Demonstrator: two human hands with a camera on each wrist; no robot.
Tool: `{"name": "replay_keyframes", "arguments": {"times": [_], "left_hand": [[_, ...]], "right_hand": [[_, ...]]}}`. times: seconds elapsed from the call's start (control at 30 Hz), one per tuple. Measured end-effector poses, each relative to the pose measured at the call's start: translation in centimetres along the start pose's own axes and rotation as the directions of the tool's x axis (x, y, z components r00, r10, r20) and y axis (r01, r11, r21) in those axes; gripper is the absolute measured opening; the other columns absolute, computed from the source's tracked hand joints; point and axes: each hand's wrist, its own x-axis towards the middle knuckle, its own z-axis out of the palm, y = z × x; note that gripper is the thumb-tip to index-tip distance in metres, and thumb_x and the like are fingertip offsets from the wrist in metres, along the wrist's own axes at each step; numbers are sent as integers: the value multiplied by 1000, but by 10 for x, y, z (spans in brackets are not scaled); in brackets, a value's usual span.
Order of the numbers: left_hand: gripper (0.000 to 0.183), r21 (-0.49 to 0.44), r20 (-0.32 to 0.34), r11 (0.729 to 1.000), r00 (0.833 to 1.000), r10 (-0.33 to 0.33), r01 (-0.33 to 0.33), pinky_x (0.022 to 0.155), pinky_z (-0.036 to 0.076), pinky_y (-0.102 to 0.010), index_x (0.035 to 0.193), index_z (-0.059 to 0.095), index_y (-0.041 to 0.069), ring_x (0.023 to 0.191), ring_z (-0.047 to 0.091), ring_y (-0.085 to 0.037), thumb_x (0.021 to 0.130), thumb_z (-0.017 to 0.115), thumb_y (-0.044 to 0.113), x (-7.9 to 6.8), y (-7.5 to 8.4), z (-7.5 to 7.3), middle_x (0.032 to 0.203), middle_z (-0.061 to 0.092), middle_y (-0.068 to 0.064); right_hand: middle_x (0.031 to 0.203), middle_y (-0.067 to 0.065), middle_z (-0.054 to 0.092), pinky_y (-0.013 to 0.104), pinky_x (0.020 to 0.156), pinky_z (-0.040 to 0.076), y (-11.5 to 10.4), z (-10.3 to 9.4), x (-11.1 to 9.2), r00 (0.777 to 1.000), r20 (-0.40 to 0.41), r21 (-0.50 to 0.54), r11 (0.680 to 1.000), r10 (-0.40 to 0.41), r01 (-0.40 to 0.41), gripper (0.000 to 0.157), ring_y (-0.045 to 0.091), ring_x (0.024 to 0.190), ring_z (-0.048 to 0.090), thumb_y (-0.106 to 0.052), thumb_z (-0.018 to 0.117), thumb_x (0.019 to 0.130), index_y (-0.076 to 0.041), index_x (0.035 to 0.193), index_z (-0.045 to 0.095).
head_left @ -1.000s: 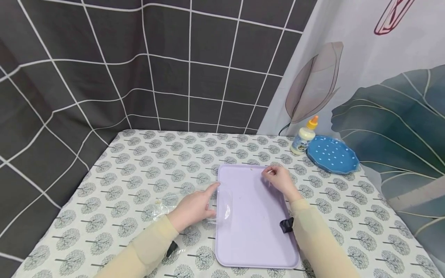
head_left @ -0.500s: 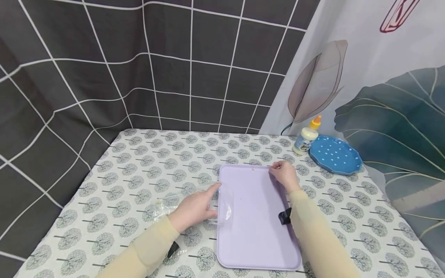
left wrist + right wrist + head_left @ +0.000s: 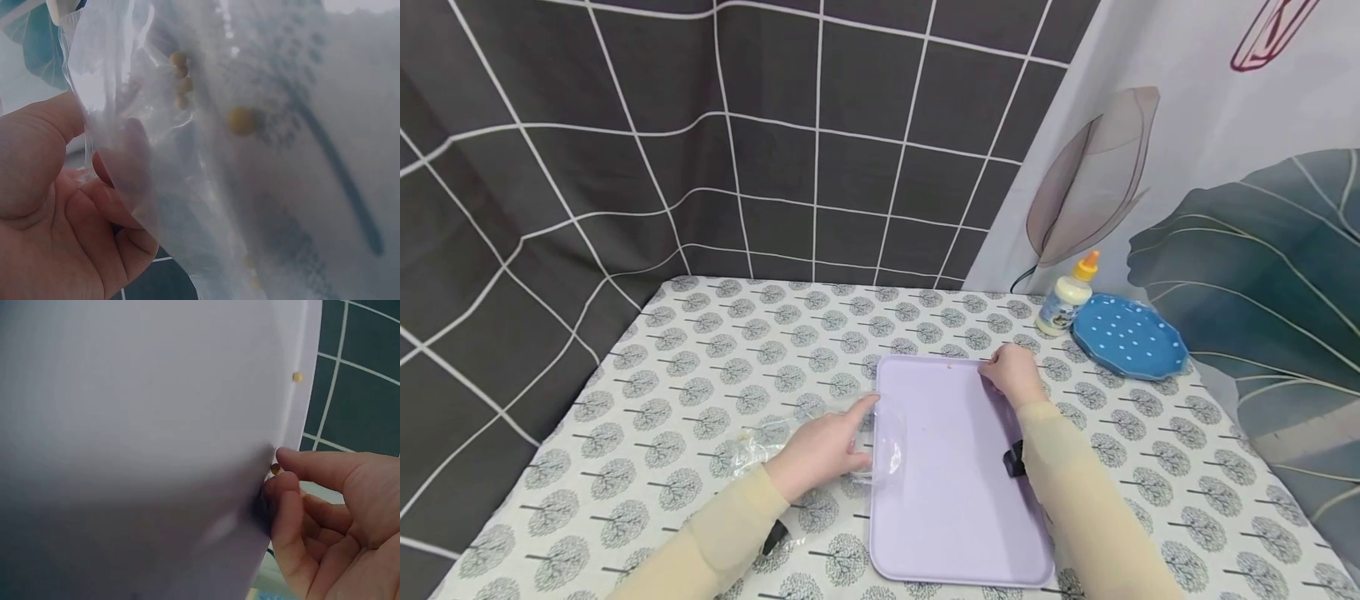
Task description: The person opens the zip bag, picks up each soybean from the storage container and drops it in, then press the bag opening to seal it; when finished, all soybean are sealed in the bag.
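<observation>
My left hand (image 3: 822, 448) holds the mouth of a clear plastic bag (image 3: 751, 454), which lies partly over the left rim of a lilac tray (image 3: 962, 500). In the left wrist view, several round yellow soybeans (image 3: 241, 120) show inside the bag. My right hand (image 3: 1015, 375) is at the tray's far right corner, thumb and fingers drawn together. Seen from the right wrist, a small soybean (image 3: 275, 469) sits between its thumb and fingertip, against the tray's edge. Another soybean (image 3: 297, 377) lies by the tray's far rim.
Behind the tray to the right stands a glue bottle (image 3: 1066, 302) with a yellow cap and orange tip. Beside it is a blue plate (image 3: 1131, 337) with white dots. A tree-print cloth (image 3: 700, 383) covers the table, and a dark checked curtain (image 3: 760, 167) hangs behind.
My right hand has shifted right from over the tray to its far right corner, with the fingers now at the edge. The left hand and bag stay in place; the view drifts slightly.
</observation>
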Motion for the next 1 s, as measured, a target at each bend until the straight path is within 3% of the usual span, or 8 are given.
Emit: {"name": "replay_keyframes", "arguments": {"times": [0.23,0.47,0.77,0.9,1.0], "left_hand": [[90,17,-6,1000,1000,5,-4,42,41,-22,150,25,14,48,46,-6,77,77,29,0,0,1,58,48,9],[90,21,-8,1000,1000,8,-8,42,41,-22,150,26,15,48,45,-5,77,77,29,0,1,2,58,48,9],[92,7,-4,1000,1000,11,-11,42,42,-22,150,24,14,46,46,-7,77,77,27,1,3,0,57,48,8],[93,4,1,1000,1000,9,-9,42,43,-22,151,23,15,45,47,-7,76,78,25,2,5,0,57,49,8],[93,7,2,1000,1000,2,-2,43,43,-22,150,23,14,45,48,-7,76,78,25,2,5,0,57,49,8]], "right_hand": [[49,4,57,25,47,46,-1,0,1,1000,18,-50,999,8,-7,24,13,42,52,-8,65,81,-6,58,56],[56,5,61,25,48,47,-2,0,-8,998,59,32,999,-6,4,13,11,46,52,-10,65,82,-1,72,66],[65,4,65,29,63,47,-14,3,-27,992,76,88,992,-99,92,18,12,53,55,-20,67,85,-4,93,70],[68,3,65,28,57,47,-19,5,-37,979,69,142,973,-192,181,18,13,55,55,-20,67,85,-4,94,70],[73,0,66,25,58,48,-25,9,-42,938,61,209,923,-341,322,14,11,61,56,-16,70,84,-6,92,70]]}}
